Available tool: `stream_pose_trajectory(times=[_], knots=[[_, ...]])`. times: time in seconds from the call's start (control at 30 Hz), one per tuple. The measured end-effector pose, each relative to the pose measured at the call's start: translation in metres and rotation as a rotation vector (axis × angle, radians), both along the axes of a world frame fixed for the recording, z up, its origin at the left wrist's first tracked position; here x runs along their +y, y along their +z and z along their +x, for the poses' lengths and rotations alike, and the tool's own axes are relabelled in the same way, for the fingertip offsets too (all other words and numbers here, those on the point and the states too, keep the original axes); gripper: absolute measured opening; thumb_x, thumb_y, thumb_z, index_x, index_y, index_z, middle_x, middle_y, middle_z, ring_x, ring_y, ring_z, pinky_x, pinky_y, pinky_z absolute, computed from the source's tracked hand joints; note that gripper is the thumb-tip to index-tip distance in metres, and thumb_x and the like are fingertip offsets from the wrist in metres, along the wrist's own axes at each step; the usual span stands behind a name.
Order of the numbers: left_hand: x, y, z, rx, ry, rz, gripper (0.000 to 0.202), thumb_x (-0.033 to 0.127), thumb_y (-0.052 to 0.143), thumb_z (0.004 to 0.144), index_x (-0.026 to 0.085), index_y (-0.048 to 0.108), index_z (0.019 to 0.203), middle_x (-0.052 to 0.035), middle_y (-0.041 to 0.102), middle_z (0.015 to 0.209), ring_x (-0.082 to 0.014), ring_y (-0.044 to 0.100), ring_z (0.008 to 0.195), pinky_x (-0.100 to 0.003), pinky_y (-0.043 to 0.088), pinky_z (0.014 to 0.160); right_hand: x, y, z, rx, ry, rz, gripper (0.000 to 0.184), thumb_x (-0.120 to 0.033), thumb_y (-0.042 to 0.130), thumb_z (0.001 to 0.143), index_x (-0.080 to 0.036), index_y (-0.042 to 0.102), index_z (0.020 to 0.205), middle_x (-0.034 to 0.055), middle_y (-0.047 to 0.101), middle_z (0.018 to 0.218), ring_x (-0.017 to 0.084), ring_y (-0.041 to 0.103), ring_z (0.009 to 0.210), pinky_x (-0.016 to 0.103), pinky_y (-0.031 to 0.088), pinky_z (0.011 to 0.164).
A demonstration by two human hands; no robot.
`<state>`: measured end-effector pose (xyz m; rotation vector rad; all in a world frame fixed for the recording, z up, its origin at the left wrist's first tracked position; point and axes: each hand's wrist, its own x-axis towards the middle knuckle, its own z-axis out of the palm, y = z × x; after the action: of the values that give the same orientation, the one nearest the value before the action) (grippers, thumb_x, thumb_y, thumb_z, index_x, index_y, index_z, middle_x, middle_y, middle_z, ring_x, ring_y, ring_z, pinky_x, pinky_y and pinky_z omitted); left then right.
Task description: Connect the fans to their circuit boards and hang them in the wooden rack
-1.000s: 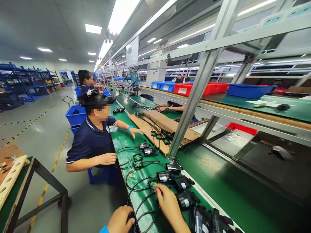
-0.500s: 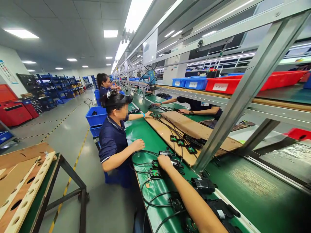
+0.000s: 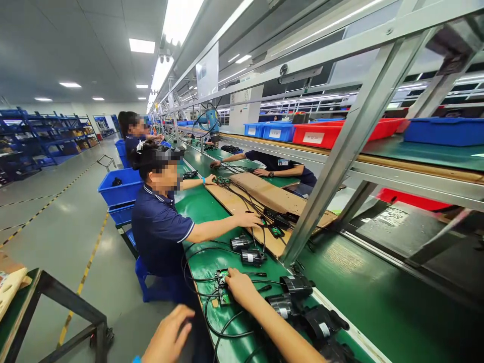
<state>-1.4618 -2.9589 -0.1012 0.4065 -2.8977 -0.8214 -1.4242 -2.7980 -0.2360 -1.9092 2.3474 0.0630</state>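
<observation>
My right hand (image 3: 242,288) is at the bench, its fingers curled at the edge of two small green circuit boards (image 3: 224,277) in black housings with black cables. The fingertips are partly hidden behind the hand. My left hand (image 3: 171,334) hangs over the near edge of the bench, fingers apart and holding nothing. Beside my right forearm lie black cylindrical motor-like units (image 3: 297,285) with white labels. Two more such units (image 3: 253,257) sit farther up the bench, close to a co-worker's arm.
A seated co-worker (image 3: 161,232) at the left reaches over cardboard (image 3: 242,196) with cables and boards on it. Another person's arms (image 3: 291,170) come from across. A slanted metal post (image 3: 340,156) rises at the right. Blue bins (image 3: 119,186) stand beyond the co-worker.
The view has swung to the right. My left hand has come into view. The co-worker's nearer hand has moved out onto the boards on the cardboard. My right hand has drawn back slightly.
</observation>
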Motion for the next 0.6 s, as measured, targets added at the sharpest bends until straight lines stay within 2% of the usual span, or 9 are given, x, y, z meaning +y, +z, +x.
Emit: stream_pose_trajectory(times=[0.07, 0.17, 0.27, 0.37, 0.47, 0.53, 0.6], knots=[[-0.013, -0.023, 0.032, 0.043, 0.003, 0.039, 0.028, 0.025, 0.043, 0.091, 0.017, 0.070, 0.089, -0.0079, 0.072, 0.101, -0.0179, 0.061, 0.107, -0.029, 0.047, 0.096, -0.002, -0.003, 0.001, 0.000, -0.015, -0.018, 0.030, -0.010, 0.042, 0.090, -0.013, 0.070, 0.097, 0.0145, 0.061, 0.114, 0.027, 0.056, 0.109, 0.031, 0.050, 0.081], [-0.030, -0.062, 0.078, 0.089, 0.009, 0.111, 0.026, 0.026, 0.048, 0.089, 0.017, 0.069, 0.102, -0.0076, 0.072, 0.107, -0.0192, 0.061, 0.108, -0.032, 0.047, 0.100, -0.004, -0.005, -0.002, -0.020, -0.010, -0.018, 0.030, -0.010, 0.042, 0.091, -0.014, 0.071, 0.092, 0.0123, 0.064, 0.104, 0.025, 0.057, 0.105, 0.031, 0.051, 0.079], [-0.032, -0.088, 0.095, 0.071, 0.011, 0.181, 0.033, 0.024, 0.047, 0.088, 0.017, 0.064, 0.116, -0.0085, 0.070, 0.116, -0.0206, 0.062, 0.111, -0.035, 0.047, 0.103, -0.005, -0.010, -0.004, -0.039, -0.003, -0.015, 0.028, -0.011, 0.043, 0.092, -0.014, 0.071, 0.097, 0.0109, 0.065, 0.101, 0.026, 0.057, 0.104, 0.032, 0.052, 0.075], [-0.021, -0.103, 0.079, 0.001, 0.012, 0.180, 0.047, 0.022, 0.048, 0.087, 0.010, 0.054, 0.132, -0.0161, 0.059, 0.135, -0.0253, 0.056, 0.124, -0.040, 0.042, 0.111, -0.004, -0.016, -0.005, -0.053, 0.021, -0.023, 0.025, -0.012, 0.045, 0.093, -0.012, 0.069, 0.100, 0.0112, 0.065, 0.102, 0.026, 0.057, 0.106, 0.033, 0.052, 0.074], [-0.014, -0.115, 0.040, 0.051, 0.105, 0.158, 0.056, 0.012, 0.052, 0.082, 0.006, 0.046, 0.138, -0.0187, 0.046, 0.147, -0.0244, 0.041, 0.139, -0.035, 0.029, 0.120, 0.000, -0.017, -0.006, -0.058, 0.076, -0.035, 0.020, -0.014, 0.050, 0.093, -0.014, 0.069, 0.098, 0.0094, 0.065, 0.100, 0.024, 0.057, 0.105, 0.032, 0.051, 0.075], [-0.016, -0.121, 0.011, 0.105, 0.211, 0.188, 0.051, 0.007, 0.050, 0.082, 0.008, 0.050, 0.133, -0.0173, 0.049, 0.142, -0.0208, 0.050, 0.131, -0.030, 0.033, 0.117, 0.006, -0.018, -0.004, -0.035, 0.113, -0.073, 0.013, -0.017, 0.055, 0.092, -0.015, 0.068, 0.093, 0.0075, 0.065, 0.096, 0.024, 0.057, 0.102, 0.032, 0.051, 0.072], [-0.023, -0.125, -0.014, 0.122, 0.345, 0.213, 0.038, 0.007, 0.050, 0.082, 0.008, 0.056, 0.120, -0.0193, 0.053, 0.131, -0.0216, 0.061, 0.114, -0.033, 0.041, 0.110, 0.012, -0.023, -0.001, 0.007, 0.139, -0.148, 0.007, -0.020, 0.061, 0.089, -0.016, 0.067, 0.086, 0.0055, 0.064, 0.090, 0.023, 0.058, 0.097, 0.031, 0.049, 0.065]])
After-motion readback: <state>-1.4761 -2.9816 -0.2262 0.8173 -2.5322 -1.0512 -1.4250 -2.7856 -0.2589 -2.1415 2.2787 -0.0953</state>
